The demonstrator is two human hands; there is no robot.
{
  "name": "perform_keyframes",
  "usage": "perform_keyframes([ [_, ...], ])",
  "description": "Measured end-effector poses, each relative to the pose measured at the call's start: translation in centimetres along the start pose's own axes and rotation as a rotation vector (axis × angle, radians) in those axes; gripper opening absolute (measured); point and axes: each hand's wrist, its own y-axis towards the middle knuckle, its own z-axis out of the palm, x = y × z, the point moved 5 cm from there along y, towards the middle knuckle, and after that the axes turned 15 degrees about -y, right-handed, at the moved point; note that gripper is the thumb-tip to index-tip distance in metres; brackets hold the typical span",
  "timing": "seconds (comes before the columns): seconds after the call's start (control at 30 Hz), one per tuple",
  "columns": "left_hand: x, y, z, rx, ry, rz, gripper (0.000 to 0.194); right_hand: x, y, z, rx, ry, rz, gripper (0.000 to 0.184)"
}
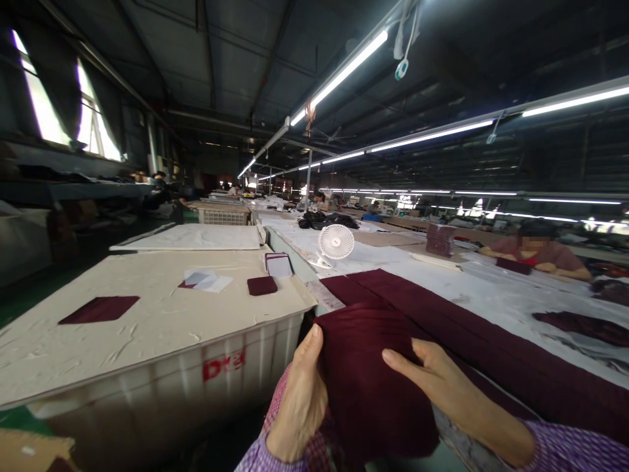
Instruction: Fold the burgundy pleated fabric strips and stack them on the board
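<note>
A folded piece of dark maroon fabric (368, 380) is held up in front of me at the bottom centre. My left hand (299, 400) grips its left edge, thumb on top. My right hand (437, 380) lies on its right side with the fingers curled over the cloth. Both sleeves are purple checked. Behind the piece, long strips of the same maroon fabric (442, 314) run across the white-covered work table (491, 295) to the right.
A large white bin (162, 387) covered with cardboard stands at left, with maroon fabric pieces (101, 308) and papers (206, 280) on it. A small white fan (335, 242) stands on the table. Another person (540, 252) works at far right. Fluorescent lights hang overhead.
</note>
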Motion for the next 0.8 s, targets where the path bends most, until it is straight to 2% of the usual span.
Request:
perform_keyframes([
  [0.23, -0.04, 0.23, 0.09, 0.057, -0.134, -0.066, 0.032, -0.05, -0.17, -0.02, 0.054, -0.019, -0.032, 0.021],
  [0.53, 0.14, -0.02, 0.16, 0.092, -0.16, -0.143, 0.04, 0.17, -0.14, 0.06, 0.069, -0.004, -0.027, 0.025],
  [0.7, 0.12, -0.26, -0.13, 0.171, 0.043, -0.038, 0.036, 0.08, -0.19, 0.0, 0.074, 0.044, 0.004, 0.026],
  [0.8, 0.85, -0.17, -0.55, 0.134, 0.168, -0.033, 0.043, -0.29, -0.11, 0.22, 0.103, 0.081, 0.006, 0.03],
])
